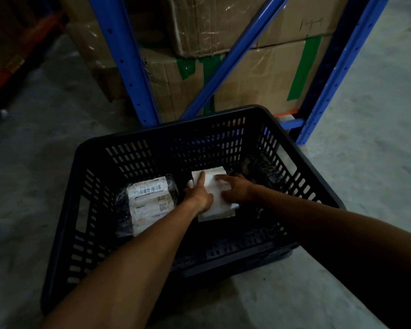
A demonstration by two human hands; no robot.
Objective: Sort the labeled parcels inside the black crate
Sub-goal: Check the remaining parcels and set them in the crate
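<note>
Concrete floor [365, 186] carries the black crate [86, 210], which stands in front of blue racking [128, 74] loaded with cardboard boxes [259, 74]. Inside the crate, a white parcel [220, 206] lies flat near the centre of the base, its long axis running roughly from the near wall to the far wall. Both hands rest on top of it: the left hand [198, 197] with the index finger extended along the left edge, the right hand [235, 192] with fingers spread across the right half. Neither hand is clamped on it; contact appears to be flat pressure only. A labelled parcel [150, 201] with a barcode lies just beside it on the left, nearer the left hand. Dark wrapped items [263, 172] sit at the right wall; detail cannot be resolved.
</note>
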